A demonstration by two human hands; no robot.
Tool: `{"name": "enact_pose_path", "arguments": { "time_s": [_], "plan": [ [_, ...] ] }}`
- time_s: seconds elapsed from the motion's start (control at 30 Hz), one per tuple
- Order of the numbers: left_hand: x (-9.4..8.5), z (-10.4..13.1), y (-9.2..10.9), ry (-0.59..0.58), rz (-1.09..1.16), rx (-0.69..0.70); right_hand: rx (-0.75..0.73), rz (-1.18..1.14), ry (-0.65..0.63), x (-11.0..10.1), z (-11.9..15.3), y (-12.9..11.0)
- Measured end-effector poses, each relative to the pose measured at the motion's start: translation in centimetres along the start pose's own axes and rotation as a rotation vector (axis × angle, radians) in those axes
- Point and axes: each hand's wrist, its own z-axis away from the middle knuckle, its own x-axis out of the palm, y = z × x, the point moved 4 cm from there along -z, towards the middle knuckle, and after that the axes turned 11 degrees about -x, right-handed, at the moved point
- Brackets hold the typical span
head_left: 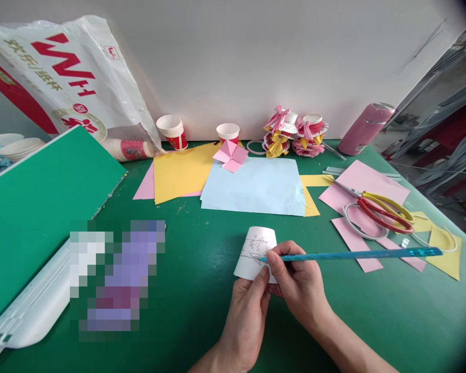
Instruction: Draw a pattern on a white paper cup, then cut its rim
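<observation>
A white paper cup [248,248] with thin dark line drawings of branches lies on its side, its wider end toward me. My left hand [245,316] grips that near end, thumb on top. Pinched in my right hand [301,282] is a long, shiny blue pen [345,255], which points left with its tip on the drawn side of the cup. Fingers of my right hand also rest near the cup's right edge. Ahead of the cup lie light blue paper [252,186] and yellow paper [182,173], with a folded pink paper piece [230,156] on top.
Scissors [388,210] lie on pink paper [367,181] at the right. Behind stand paper cups [176,139], two ruffled paper-decorated cups [310,137] and a pink flask [365,129]. At left are a green board [50,191], a white plastic piece [42,300] and a blurred purple object [130,269].
</observation>
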Motion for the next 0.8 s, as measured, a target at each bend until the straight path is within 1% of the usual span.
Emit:
{"name": "enact_pose_path", "arguments": {
  "time_s": [0.1,0.2,0.37,0.5,0.7,0.8],
  "plan": [
    [-0.04,-0.08,-0.06,-0.003,0.015,0.009,-0.009,0.025,0.012,-0.16,-0.2,-0.08],
    [-0.13,-0.14,-0.09,0.021,0.029,0.008,-0.018,0.054,0.029,-0.48,-0.33,-0.07],
    [-0.04,-0.05,-0.05,0.026,0.017,-0.007,-0.035,0.061,0.02,-0.7,-0.27,-0.16],
    [-0.03,-0.06,-0.03,0.006,0.006,-0.003,-0.037,0.041,0.024,-0.69,-0.21,-0.33],
    [-0.09,-0.13,0.0,0.028,0.025,-0.008,-0.011,0.045,0.019,-0.51,-0.2,-0.04],
    [-0.06,-0.09,0.04,0.019,0.027,-0.003,-0.007,0.046,0.013,-0.33,-0.23,0.09]
  ]
}}
